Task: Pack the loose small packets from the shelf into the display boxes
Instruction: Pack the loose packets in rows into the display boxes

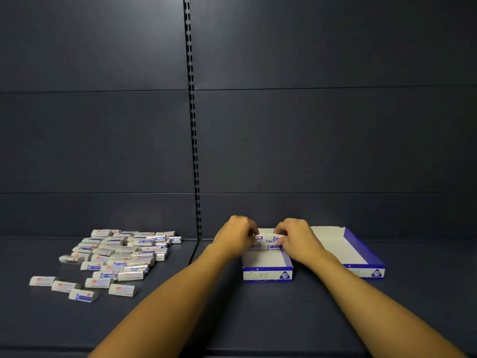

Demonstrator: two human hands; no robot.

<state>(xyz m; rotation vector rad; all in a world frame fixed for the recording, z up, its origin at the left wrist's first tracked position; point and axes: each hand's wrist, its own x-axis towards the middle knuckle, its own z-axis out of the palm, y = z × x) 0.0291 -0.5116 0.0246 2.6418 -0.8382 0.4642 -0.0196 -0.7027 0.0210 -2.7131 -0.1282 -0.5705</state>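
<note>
A heap of several loose white packets [121,257] with red and blue print lies on the dark shelf at the left. Two blue-and-white display boxes stand open at the right: the near one [267,272] and a second one [361,250] beside it. Both hands are over the back end of the near box. My left hand [236,235] pinches one small packet [257,238]. My right hand [296,240] holds another packet [273,238]. A few packets [272,246] lie in the back of that box, partly hidden by my fingers.
The dark shelf [232,319] runs across the view, with a seam near the middle. A dark back panel rises behind, with a slotted upright strip [193,125]. The second display box holds nothing that I can see.
</note>
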